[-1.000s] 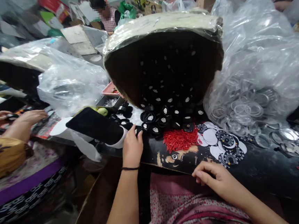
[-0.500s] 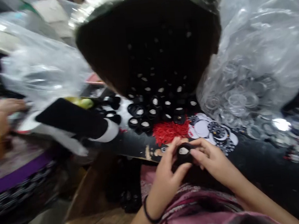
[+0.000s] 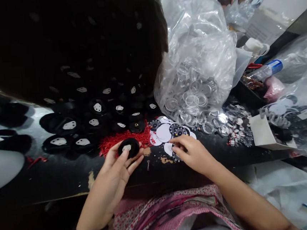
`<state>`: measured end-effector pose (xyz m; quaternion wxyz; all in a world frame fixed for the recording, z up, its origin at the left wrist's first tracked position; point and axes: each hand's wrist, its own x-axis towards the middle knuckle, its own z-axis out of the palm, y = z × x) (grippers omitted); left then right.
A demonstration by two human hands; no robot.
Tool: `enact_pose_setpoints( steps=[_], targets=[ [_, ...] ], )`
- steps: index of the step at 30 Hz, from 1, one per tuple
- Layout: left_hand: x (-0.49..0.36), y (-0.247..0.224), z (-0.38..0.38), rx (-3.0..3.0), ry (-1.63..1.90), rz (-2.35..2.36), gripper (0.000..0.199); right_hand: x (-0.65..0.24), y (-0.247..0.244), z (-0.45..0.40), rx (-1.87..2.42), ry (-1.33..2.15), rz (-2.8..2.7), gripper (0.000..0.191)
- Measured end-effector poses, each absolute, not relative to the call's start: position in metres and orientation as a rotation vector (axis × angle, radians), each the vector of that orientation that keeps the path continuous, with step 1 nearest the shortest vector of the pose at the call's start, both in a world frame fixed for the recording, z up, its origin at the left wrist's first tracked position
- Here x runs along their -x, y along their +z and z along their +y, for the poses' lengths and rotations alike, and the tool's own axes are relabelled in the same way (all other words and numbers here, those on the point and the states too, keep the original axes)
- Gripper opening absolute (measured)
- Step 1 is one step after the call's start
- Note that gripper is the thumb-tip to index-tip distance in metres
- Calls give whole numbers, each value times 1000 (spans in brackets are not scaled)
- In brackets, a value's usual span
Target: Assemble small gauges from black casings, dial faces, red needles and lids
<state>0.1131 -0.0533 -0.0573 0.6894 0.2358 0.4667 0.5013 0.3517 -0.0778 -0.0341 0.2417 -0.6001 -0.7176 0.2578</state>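
My left hand holds a round black case with a pale plate at its middle; the thumb presses on the plate and the fingers lie behind. Over a pile of flat dials, some plain white and some black with printed marks, is my right hand. Its index finger and thumb are apart, touching or just above a white disc; I see nothing held. Red strands lie heaped behind the left hand. More black cases with pale plates stand in rows behind, at left.
A clear plastic bag spills clear rings right of the dials. Small pale parts and an open white box lie farther right. A large dark container fills the back left. A small screw lies near the table's front edge.
The view has swung right. My right hand has left the black case and moved right to the dials, while my left hand keeps the case.
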Motion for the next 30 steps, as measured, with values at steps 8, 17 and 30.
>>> enact_pose_setpoints(
  steps=[8, 17, 30],
  targets=[
    [-131, -50, -63, -587, 1139, 1009, 32, -360, -39, -66, 1966, 556, -1837, 45],
    [-198, -50, -83, -290, 861, 816, 27, -349, -41, -44, 1816, 676, -1680, 33],
    [-167, -48, -81, -243, 995, 789, 26, -364, -34, -54, 1641, 654, -1474, 19]
  ],
)
